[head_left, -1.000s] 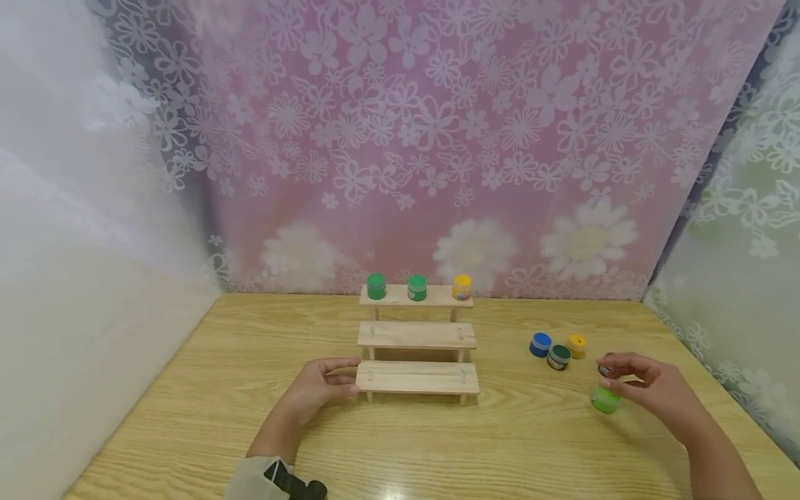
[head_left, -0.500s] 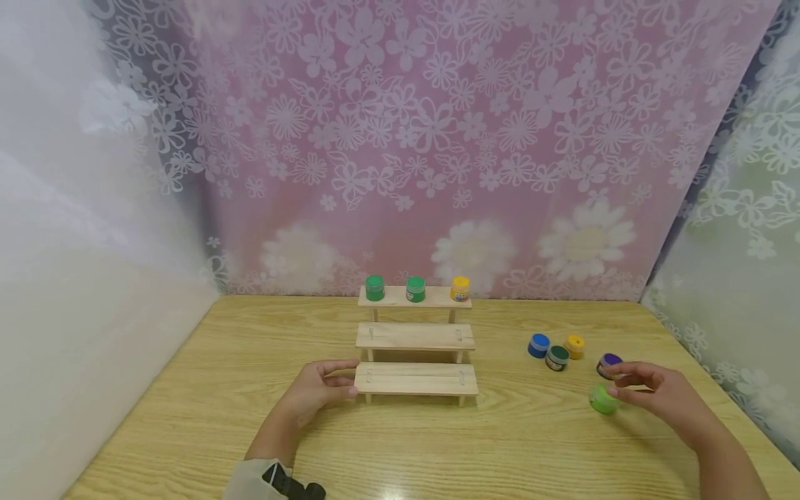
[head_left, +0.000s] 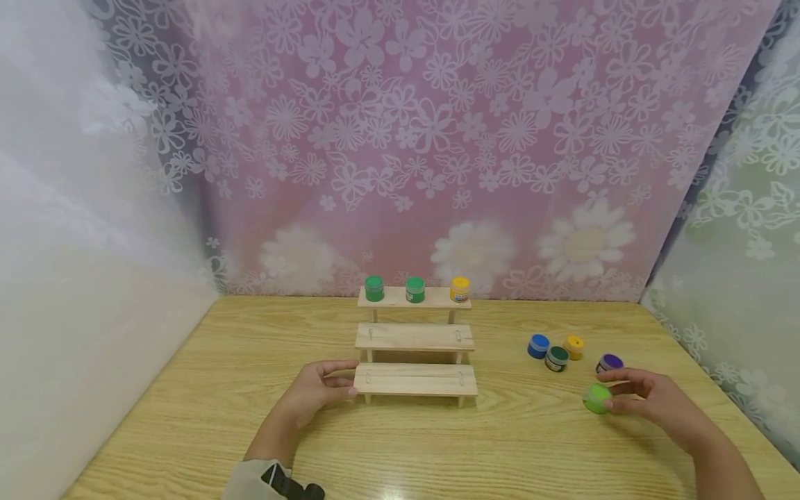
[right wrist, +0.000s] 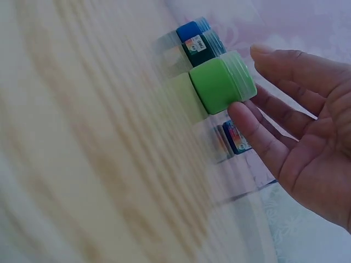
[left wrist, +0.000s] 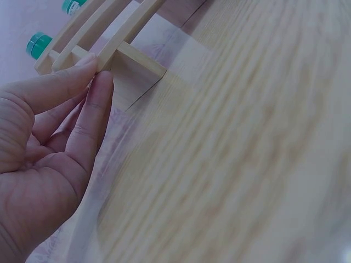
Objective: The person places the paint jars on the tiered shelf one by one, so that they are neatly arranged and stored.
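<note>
At a three-step wooden display stand (head_left: 415, 379), my left hand (head_left: 315, 392) pinches the left end of the lowest step between thumb and fingers, as the left wrist view (left wrist: 55, 131) also shows. My right hand (head_left: 656, 403) is beside a light green paint jar (head_left: 598, 398) on the table. In the right wrist view, a digit of that hand (right wrist: 312, 126) touches the jar's side, while another lies near its clear lid with a gap. The fingers are fairly straight, not wrapped round the jar. Two green paint jars (head_left: 415, 289) and a yellow one (head_left: 460, 289) stand on the top step.
Blue (head_left: 538, 346), dark green (head_left: 557, 358) and yellow (head_left: 573, 347) paint jars cluster right of the stand. A purple jar (head_left: 609, 364) sits close behind the right hand. Floral cloth (head_left: 387, 139) hangs at the back of the wooden table (head_left: 437, 451).
The right hand drew slightly away, uncovering the purple jar, then came back against the light green jar, which has shifted a little left. The left hand stays on the stand.
</note>
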A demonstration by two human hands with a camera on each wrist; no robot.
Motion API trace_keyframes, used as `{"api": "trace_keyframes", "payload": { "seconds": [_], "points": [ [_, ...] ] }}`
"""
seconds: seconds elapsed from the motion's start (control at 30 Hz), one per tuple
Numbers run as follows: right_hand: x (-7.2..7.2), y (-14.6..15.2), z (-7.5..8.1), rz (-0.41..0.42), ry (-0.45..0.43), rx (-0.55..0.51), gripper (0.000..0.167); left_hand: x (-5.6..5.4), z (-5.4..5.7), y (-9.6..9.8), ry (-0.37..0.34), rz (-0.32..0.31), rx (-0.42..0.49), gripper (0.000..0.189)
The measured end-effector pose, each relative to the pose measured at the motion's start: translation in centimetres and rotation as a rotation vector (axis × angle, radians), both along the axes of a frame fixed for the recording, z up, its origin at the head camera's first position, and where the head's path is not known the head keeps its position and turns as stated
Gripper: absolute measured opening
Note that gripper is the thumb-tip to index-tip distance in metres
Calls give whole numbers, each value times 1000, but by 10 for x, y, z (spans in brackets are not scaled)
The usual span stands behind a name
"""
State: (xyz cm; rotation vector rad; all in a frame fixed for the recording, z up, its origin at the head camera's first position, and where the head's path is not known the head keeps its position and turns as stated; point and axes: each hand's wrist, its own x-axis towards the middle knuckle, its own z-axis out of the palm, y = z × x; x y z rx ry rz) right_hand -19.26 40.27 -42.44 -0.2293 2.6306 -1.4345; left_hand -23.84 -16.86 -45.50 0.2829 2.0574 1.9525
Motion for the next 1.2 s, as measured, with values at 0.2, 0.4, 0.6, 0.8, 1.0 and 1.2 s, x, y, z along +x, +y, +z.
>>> {"api": "trace_keyframes", "payload": {
  "seconds": [0.2, 0.4, 0.6, 0.8, 1.0, 1.2],
  "points": [
    [-4, -6, -4, 86, -23, -2, 53, 0, 0, 0, 3, 1, -1, 59],
    [-7, -15, -8, 109, -3, 48, 53, 1, 2, 0, 1, 0, 2, 59],
    [-9, -23, -5, 91, -14, 62, 53, 2, 3, 1, 0, -5, 7, 59],
    [-4, -39, 6, 23, 24, 71, 54, 1, 4, 1, 4, 1, 6, 58],
    [0, -56, 15, -2, 122, 37, 47, 0, 2, 1, -4, 18, 7, 57],
    [3, -70, 24, -19, 191, 11, 42, 1, 3, 2, -1, 21, -2, 57]
  ]
}}
